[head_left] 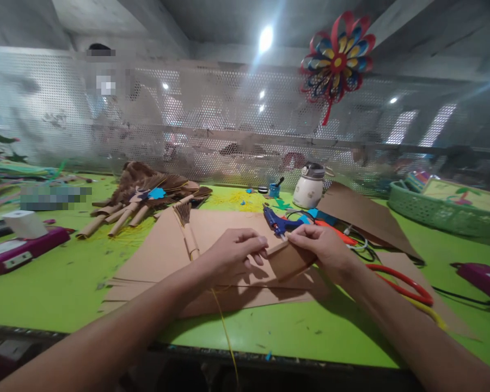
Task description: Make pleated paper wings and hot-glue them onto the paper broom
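Note:
My right hand [324,247] pinches a small brown kraft paper piece [292,262] by its upper right corner; a narrow strip along its top edge looks folded. Close to the left end of that piece is my left hand [240,251], its fingers loosely bent and apart with nothing seen between them. Beneath both hands lies a stack of larger kraft sheets [147,261]. A rolled paper tube with a fringed end [188,234] rests on the stack beside my left wrist. Just beyond the held piece lies a blue glue gun [278,220].
Several similar fringed paper rolls [126,209] are piled at the back left. A white bottle [309,188] and a blue jar [274,189] stand behind. At right are a green basket [433,215], red tubing [408,283] and cables. Purple power strips [28,247] sit toward both sides.

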Available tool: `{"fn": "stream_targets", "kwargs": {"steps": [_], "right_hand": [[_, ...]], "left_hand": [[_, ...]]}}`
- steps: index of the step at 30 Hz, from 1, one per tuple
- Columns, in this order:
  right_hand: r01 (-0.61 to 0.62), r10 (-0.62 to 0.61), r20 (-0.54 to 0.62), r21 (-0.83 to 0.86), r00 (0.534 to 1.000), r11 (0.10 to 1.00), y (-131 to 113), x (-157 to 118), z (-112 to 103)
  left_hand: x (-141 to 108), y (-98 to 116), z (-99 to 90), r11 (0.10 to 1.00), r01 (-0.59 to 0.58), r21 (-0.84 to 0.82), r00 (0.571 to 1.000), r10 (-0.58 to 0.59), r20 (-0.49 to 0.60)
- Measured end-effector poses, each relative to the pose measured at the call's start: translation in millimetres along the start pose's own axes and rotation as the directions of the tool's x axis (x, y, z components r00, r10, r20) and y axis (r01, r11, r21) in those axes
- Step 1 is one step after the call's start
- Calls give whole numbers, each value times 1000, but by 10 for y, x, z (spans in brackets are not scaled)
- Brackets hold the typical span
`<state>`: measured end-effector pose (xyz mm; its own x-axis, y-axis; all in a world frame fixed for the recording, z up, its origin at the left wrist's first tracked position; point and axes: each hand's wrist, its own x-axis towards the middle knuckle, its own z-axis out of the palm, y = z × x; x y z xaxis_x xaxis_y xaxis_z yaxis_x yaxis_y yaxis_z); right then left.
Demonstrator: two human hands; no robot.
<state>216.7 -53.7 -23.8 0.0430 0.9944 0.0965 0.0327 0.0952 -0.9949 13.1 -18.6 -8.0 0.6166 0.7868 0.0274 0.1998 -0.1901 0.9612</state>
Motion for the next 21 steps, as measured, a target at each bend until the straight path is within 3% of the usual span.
{"fn": "stream_targets", "kwargs": {"steps": [6, 13, 17, 21], "right_hand": [[76, -68, 79, -102, 995, 992, 38, -59, 158], [47, -29, 102, -175, 994, 984, -13, -79, 154], [61, -39, 99, -224, 994, 973, -35, -51, 87], [99, -89, 71, -142, 994, 985, 25, 37, -82]], "left_hand": [[11, -80, 98, 967, -97, 236, 995, 99, 1], [13, -109, 69, 905, -162, 394, 987, 144, 76], [16, -83, 28, 895, -170, 412, 985, 153, 74], [13, -104, -41, 939, -129, 319, 991, 110, 79]]}}
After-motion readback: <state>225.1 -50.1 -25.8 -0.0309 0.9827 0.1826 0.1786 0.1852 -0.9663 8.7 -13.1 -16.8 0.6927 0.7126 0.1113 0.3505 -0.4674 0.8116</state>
